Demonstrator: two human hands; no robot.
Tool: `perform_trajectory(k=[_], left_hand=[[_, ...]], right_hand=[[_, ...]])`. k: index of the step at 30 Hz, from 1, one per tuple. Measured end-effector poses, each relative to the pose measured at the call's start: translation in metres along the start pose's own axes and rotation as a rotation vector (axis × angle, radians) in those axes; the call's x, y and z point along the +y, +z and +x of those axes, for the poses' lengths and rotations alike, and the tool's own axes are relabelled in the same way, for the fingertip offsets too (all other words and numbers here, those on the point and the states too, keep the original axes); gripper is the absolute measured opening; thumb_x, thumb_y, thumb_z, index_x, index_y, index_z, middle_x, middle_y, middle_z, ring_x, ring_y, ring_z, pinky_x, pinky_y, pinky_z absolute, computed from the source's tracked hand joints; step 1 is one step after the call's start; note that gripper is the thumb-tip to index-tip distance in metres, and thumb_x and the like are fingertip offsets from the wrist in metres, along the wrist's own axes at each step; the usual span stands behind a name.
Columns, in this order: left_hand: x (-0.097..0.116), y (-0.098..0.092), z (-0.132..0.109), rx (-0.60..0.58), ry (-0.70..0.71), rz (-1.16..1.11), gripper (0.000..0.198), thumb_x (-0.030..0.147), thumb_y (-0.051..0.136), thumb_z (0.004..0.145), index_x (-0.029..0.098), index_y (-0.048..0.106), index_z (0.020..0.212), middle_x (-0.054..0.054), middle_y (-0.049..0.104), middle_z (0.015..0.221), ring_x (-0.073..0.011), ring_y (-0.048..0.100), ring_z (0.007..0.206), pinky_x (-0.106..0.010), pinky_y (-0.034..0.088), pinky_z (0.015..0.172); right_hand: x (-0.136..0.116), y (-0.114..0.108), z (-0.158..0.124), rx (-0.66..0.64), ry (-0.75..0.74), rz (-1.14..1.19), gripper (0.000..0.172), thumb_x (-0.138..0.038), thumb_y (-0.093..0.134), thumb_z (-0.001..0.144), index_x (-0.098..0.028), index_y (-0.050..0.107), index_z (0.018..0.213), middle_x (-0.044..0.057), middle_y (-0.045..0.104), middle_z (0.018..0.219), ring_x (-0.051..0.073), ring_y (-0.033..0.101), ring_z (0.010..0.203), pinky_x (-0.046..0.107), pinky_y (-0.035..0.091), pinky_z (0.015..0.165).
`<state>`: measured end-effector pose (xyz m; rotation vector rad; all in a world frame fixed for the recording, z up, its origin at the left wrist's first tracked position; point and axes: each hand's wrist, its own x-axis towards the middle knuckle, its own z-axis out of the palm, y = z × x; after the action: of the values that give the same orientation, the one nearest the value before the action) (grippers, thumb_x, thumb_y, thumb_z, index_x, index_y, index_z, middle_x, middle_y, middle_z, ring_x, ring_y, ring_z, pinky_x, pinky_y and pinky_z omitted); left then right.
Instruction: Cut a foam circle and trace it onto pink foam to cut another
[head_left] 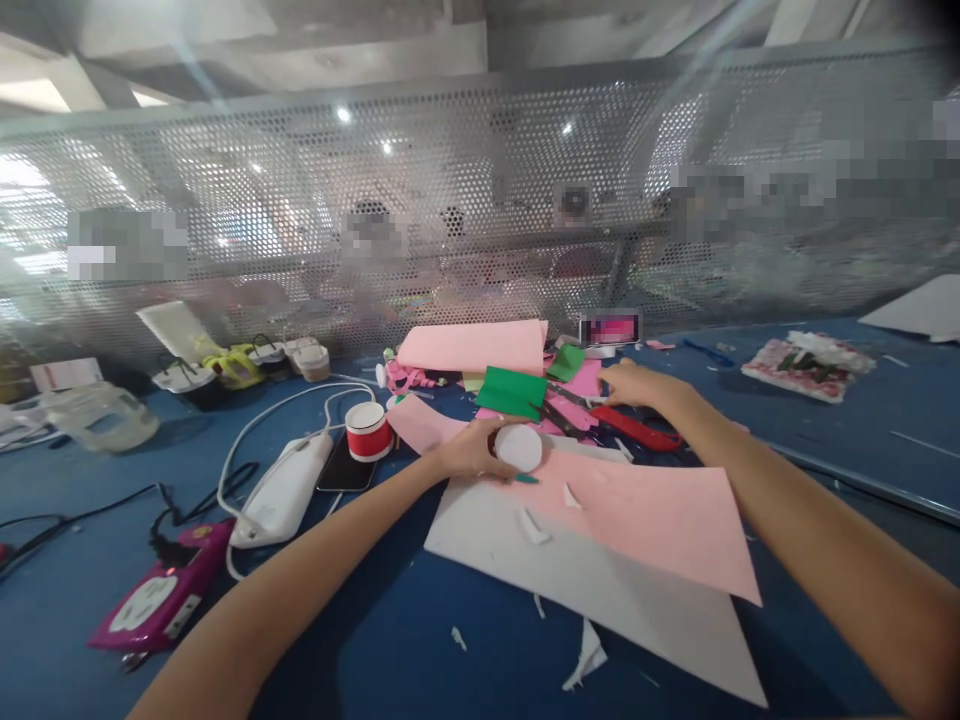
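My left hand [471, 452] curls around a round white disc-shaped thing [518, 447] that rests on a pink paper sheet [645, 515]. A small green tip shows just under the disc. My right hand [631, 383] reaches farther back, fingers bent down onto red-handled scissors [637, 429] lying among green [513, 391] and pink paper pieces. Under the pink sheet lies a larger white sheet [600, 590].
A red-and-white cup [368, 430], a dark phone [346, 466], a white power bank with cables [283, 489] and a magenta device [159, 597] lie left. A pink paper roll [474, 346] sits behind. Paper scraps litter the blue table [420, 650]. A perforated metal screen [480, 200] stands across the back.
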<state>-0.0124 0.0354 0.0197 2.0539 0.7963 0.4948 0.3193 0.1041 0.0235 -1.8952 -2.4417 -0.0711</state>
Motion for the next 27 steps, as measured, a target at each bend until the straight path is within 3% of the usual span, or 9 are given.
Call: perform_trajectory(k=[3, 6, 9, 13, 14, 15, 18, 21, 27], left_hand=[[0.001, 0.000, -0.001, 0.011, 0.051, 0.063, 0.082, 0.032, 0.079, 0.058, 0.018, 0.048, 0.133, -0.010, 0.066, 0.104, -0.0194, 0.064, 0.081, -0.030, 0.053, 0.065], [0.002, 0.000, -0.003, 0.002, 0.116, 0.125, 0.078, 0.031, 0.079, 0.059, 0.018, 0.050, 0.131, -0.008, 0.067, 0.106, -0.0214, 0.063, 0.089, -0.032, 0.052, 0.073], [0.005, 0.000, -0.005, 0.014, 0.154, 0.208, 0.076, 0.030, 0.078, 0.059, 0.018, 0.051, 0.130, -0.008, 0.066, 0.109, -0.0226, 0.061, 0.094, -0.034, 0.050, 0.080], [0.009, 0.003, -0.007, 0.053, 0.243, 0.358, 0.079, 0.037, 0.078, 0.059, 0.022, 0.050, 0.131, -0.011, 0.057, 0.119, -0.0256, 0.056, 0.106, -0.039, 0.048, 0.088], [0.010, 0.005, -0.008, 0.064, 0.268, 0.399, 0.080, 0.040, 0.078, 0.059, 0.021, 0.049, 0.131, -0.012, 0.054, 0.122, -0.0260, 0.055, 0.106, -0.040, 0.047, 0.090], [0.009, 0.007, -0.009, 0.074, 0.284, 0.439, 0.080, 0.044, 0.077, 0.059, 0.021, 0.049, 0.131, -0.013, 0.050, 0.126, -0.0259, 0.055, 0.106, -0.041, 0.047, 0.090], [0.007, 0.011, -0.009, 0.076, 0.298, 0.544, 0.079, 0.054, 0.070, 0.065, 0.020, 0.047, 0.132, -0.015, 0.041, 0.133, -0.0256, 0.056, 0.103, -0.043, 0.048, 0.089], [0.002, 0.012, -0.008, 0.036, 0.351, 0.625, 0.078, 0.059, 0.065, 0.069, 0.021, 0.045, 0.135, -0.016, 0.039, 0.136, -0.0309, 0.048, 0.116, -0.048, 0.041, 0.097], [-0.008, 0.011, -0.006, 0.070, 0.413, 0.683, 0.084, 0.063, 0.057, 0.074, 0.020, 0.033, 0.142, -0.019, 0.038, 0.138, -0.0358, 0.037, 0.125, -0.056, 0.028, 0.103]], right_hand=[[-0.006, -0.001, 0.000, 0.043, 0.007, 0.047, 0.029, -0.033, 0.055, 0.091, -0.016, 0.057, 0.114, 0.007, 0.060, 0.113, 0.018, 0.061, 0.093, 0.039, 0.052, 0.080], [-0.014, -0.012, -0.002, 0.160, 0.015, 0.128, 0.022, -0.029, 0.056, 0.090, -0.013, 0.061, 0.104, 0.007, 0.063, 0.104, 0.018, 0.062, 0.091, 0.038, 0.051, 0.080], [-0.016, -0.037, -0.006, 0.339, 0.053, 0.244, 0.016, -0.020, 0.053, 0.090, -0.009, 0.063, 0.083, 0.015, 0.066, 0.090, 0.024, 0.063, 0.091, 0.037, 0.047, 0.082], [-0.014, -0.075, -0.021, 0.524, 0.106, 0.449, 0.021, -0.034, 0.055, 0.087, -0.014, 0.061, 0.084, 0.008, 0.067, 0.074, 0.021, 0.065, 0.071, 0.034, 0.050, 0.067], [-0.015, -0.081, -0.026, 0.553, 0.110, 0.564, 0.022, -0.037, 0.054, 0.088, -0.015, 0.060, 0.086, 0.005, 0.066, 0.069, 0.018, 0.064, 0.061, 0.031, 0.050, 0.058], [-0.018, -0.085, -0.033, 0.576, 0.112, 0.902, 0.021, -0.037, 0.062, 0.082, -0.015, 0.059, 0.083, 0.005, 0.066, 0.066, 0.018, 0.063, 0.054, 0.032, 0.050, 0.051], [-0.039, -0.080, -0.055, 0.491, 0.097, 1.204, 0.030, -0.047, 0.060, 0.081, -0.018, 0.055, 0.072, 0.004, 0.065, 0.059, 0.016, 0.058, 0.041, 0.028, 0.045, 0.036], [-0.076, -0.058, -0.076, 0.332, 0.071, 1.448, 0.032, -0.049, 0.062, 0.076, -0.019, 0.053, 0.068, 0.003, 0.063, 0.056, 0.015, 0.052, 0.033, 0.026, 0.037, 0.028], [-0.132, -0.018, -0.093, 0.217, -0.030, 1.699, 0.036, -0.053, 0.065, 0.072, -0.019, 0.054, 0.069, 0.002, 0.063, 0.065, 0.014, 0.060, 0.051, 0.030, 0.052, 0.049]])
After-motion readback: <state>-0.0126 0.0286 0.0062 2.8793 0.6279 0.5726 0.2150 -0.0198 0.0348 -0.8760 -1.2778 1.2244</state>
